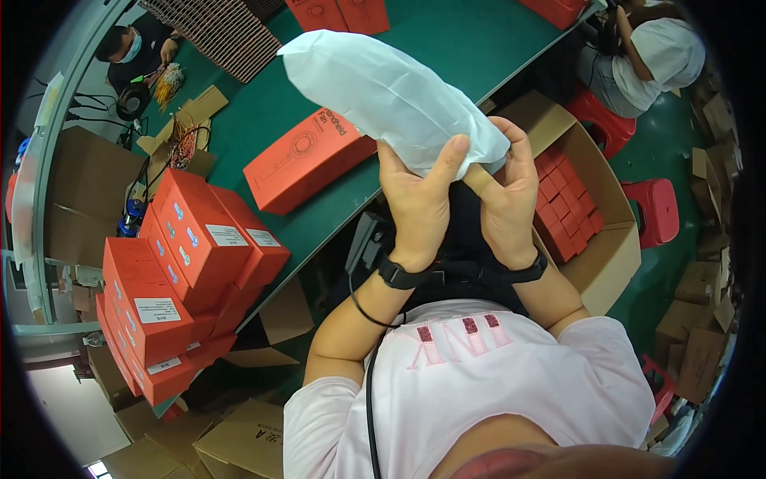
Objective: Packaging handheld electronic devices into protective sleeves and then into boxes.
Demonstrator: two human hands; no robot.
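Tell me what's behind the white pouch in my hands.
Around the edges of the white pouch, the green table shows, with a red box lying on it. The pouch hides part of that box and whatever else lies directly behind it.

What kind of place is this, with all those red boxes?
It looks like a packing workshop: red boxes are stacked on the green table, an open carton holds more red boxes, and the left hand and right hand hold a white bag.
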